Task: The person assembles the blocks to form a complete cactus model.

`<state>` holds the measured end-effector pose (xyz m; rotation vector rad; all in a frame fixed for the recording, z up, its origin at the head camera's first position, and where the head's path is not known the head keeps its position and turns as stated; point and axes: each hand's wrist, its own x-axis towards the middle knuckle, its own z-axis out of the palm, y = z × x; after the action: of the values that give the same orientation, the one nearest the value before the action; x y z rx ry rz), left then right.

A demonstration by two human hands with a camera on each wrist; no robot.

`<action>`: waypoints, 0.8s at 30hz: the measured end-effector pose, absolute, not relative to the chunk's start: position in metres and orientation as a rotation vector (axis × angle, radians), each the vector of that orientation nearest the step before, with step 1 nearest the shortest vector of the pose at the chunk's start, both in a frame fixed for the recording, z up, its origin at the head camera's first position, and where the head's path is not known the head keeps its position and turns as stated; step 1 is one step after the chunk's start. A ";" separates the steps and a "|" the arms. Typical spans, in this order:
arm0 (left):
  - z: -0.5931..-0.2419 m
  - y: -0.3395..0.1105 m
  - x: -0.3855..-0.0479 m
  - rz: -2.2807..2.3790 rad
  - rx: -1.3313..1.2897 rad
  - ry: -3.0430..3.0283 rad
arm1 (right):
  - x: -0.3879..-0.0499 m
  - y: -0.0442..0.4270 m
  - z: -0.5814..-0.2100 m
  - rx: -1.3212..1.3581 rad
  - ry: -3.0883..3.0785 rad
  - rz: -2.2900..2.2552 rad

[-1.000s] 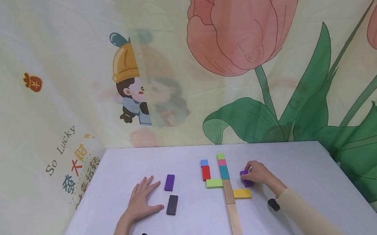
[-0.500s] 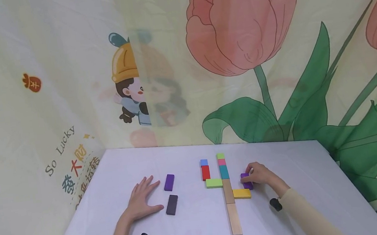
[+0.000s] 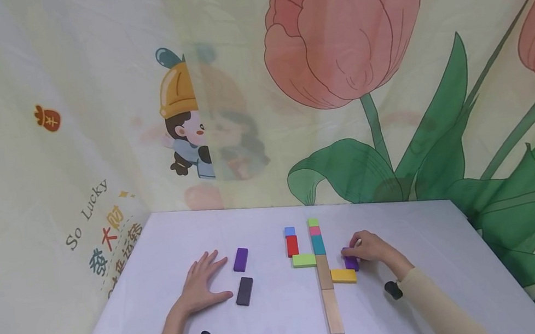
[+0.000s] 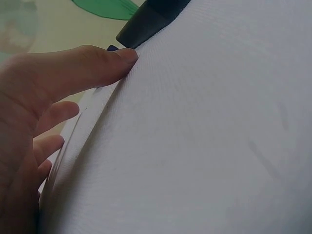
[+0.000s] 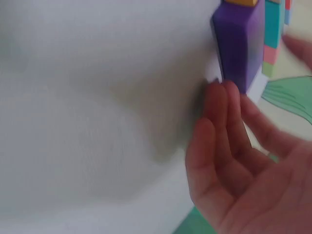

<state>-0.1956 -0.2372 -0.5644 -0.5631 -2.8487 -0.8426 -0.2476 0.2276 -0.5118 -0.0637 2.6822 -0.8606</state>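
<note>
On the right of the white table my right hand (image 3: 369,246) has its fingertips against the far end of a purple block (image 3: 351,263). In the right wrist view the thumb stands a little apart from the side of this purple block (image 5: 239,44), whose other end meets the yellow block (image 3: 343,275). My left hand (image 3: 199,285) rests on the table with spread fingers and holds nothing. Beside it lie another purple block (image 3: 240,260) and a dark grey block (image 3: 244,291). The left thumb (image 4: 97,68) is close to a dark block (image 4: 151,22) in the left wrist view.
A column of blocks runs down the middle: green (image 3: 313,222), pink (image 3: 315,230), teal (image 3: 318,245) and two wooden ones (image 3: 333,314). Left of it lie blue (image 3: 289,231), red (image 3: 292,246) and light green (image 3: 304,261) blocks. A printed curtain (image 3: 250,191) hangs behind the table.
My right hand has shifted the purple block slightly towards the near side, up to the yellow block. The left hand has stayed in place.
</note>
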 end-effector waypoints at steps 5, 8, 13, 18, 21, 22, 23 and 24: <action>-0.564 -0.237 -0.195 -0.842 -0.559 -2.861 | -0.239 0.233 -0.504 -0.181 2.610 -0.709; -0.564 -0.237 -0.195 -0.840 -0.562 -2.856 | -0.234 0.232 -0.502 -0.221 2.581 -0.653; -0.563 -0.237 -0.195 -0.849 -0.576 -2.840 | -0.231 0.229 -0.502 -0.227 2.596 -0.641; -0.564 -0.238 -0.195 -0.836 -0.575 -2.850 | -0.230 0.228 -0.504 -0.233 2.600 -0.650; -0.565 -0.238 -0.195 -0.837 -0.582 -2.841 | -0.231 0.229 -0.504 -0.230 2.596 -0.654; -0.565 -0.238 -0.196 -0.839 -0.586 -2.838 | -0.232 0.229 -0.505 -0.227 2.595 -0.656; -0.566 -0.238 -0.196 -0.841 -0.590 -2.834 | -0.232 0.229 -0.505 -0.230 2.594 -0.653; -0.566 -0.239 -0.196 -0.841 -0.592 -2.831 | -0.232 0.229 -0.505 -0.235 2.593 -0.652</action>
<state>-0.1960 -0.2386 -0.5658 -0.5923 -2.8315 -0.8412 -0.2325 0.2286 -0.5047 -0.2354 2.5930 -0.6523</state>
